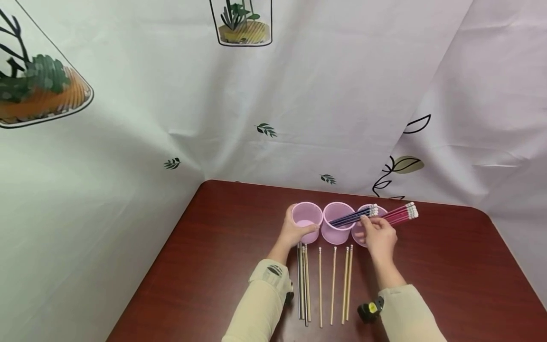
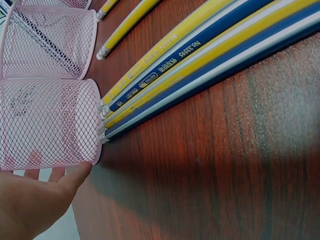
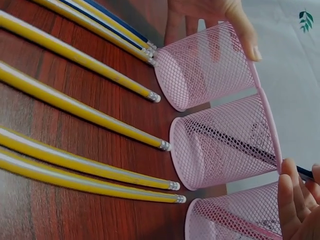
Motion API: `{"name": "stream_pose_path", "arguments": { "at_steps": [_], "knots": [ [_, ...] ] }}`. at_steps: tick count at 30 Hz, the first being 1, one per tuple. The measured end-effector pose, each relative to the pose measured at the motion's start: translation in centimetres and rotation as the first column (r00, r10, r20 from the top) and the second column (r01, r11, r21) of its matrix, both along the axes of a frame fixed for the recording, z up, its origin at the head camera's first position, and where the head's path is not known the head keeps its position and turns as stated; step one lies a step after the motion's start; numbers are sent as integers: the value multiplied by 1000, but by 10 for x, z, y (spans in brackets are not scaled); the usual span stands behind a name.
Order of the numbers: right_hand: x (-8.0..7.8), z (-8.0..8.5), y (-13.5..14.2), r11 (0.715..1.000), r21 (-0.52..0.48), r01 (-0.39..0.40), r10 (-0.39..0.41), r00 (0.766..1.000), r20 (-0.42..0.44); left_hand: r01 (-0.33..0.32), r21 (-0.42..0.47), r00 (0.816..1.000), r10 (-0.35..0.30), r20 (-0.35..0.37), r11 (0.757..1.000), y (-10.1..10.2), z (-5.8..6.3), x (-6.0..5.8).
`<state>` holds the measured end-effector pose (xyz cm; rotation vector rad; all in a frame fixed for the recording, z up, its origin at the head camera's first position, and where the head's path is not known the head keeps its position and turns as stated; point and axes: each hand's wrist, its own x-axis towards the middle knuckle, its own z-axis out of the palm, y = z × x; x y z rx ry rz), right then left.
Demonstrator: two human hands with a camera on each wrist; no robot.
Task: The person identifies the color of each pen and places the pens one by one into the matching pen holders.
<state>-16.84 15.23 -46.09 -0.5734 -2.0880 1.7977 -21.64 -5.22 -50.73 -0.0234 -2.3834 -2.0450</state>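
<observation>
Three pink mesh pencil cups stand in a row. My left hand grips the left cup, its thumb at the rim in the right wrist view. That cup holds nothing. Dark blue pencils lean rightward out of the middle cup, white eraser ends up. My right hand pinches them near those ends, fingertips right at the middle cup's rim in the right wrist view. Behind this hand is the right cup, partly hidden, with a bundle of red pencils leaning out to the right.
On the dark red-brown table, several yellow pencils lie lengthwise in front of the cups, erasers toward them. Blue striped pencils lie among the yellow ones on the left. A white patterned cloth hangs behind the table and at its sides.
</observation>
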Motion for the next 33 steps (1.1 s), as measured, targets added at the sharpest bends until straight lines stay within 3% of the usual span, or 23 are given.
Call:
{"name": "stream_pose_path", "arguments": {
  "at_steps": [5, 10, 12, 14, 16, 19, 23, 25, 26, 27, 29, 33],
  "knots": [
    [0, -3, -1, 998, -60, 3, -2, 1000, 15, 5, 1, 1000, -5, -4, 1000, 0, 1, 1],
    [7, -10, -6, 1000, 16, -6, 7, 1000, -16, 7, -6, 1000, -6, 5, 1000, 3, 1, 1],
    [13, -13, -14, 995, 68, -70, 70, 998, 0, 5, -27, 1000, -5, 3, 1000, 3, 2, 0],
    [18, -16, -24, 971, 142, -190, 186, 982, 43, 3, -43, 1000, -3, 4, 999, 2, 4, 0],
    [23, -21, -37, 908, 258, -330, 314, 944, 104, 3, -61, 1000, -2, 5, 998, 1, 5, 0],
    [29, -30, -55, 745, 452, -490, 456, 869, 190, 11, -64, 1000, -11, 4, 998, -1, 5, 0],
    [36, -47, -75, 507, 658, -557, 567, 790, 232, 28, -58, 1000, -29, -11, 998, -3, 3, -1],
    [38, -55, -81, 409, 725, -555, 607, 758, 238, 30, -51, 999, -31, -10, 998, -4, 2, -2],
    [39, -59, -83, 372, 749, -548, 616, 749, 242, 29, -52, 1000, -30, -10, 998, -3, 1, -2],
    [40, -62, -85, 339, 773, -536, 621, 745, 244, 27, -50, 1000, -27, -8, 998, -3, 1, -2],
    [41, -66, -86, 306, 796, -522, 620, 744, 249, 23, -59, 1000, -24, -8, 998, -3, 1, -2],
    [41, -68, -85, 318, 807, -497, 604, 763, 231, 16, -73, 1000, -17, -16, 997, -3, 1, -2]
  ]
}}
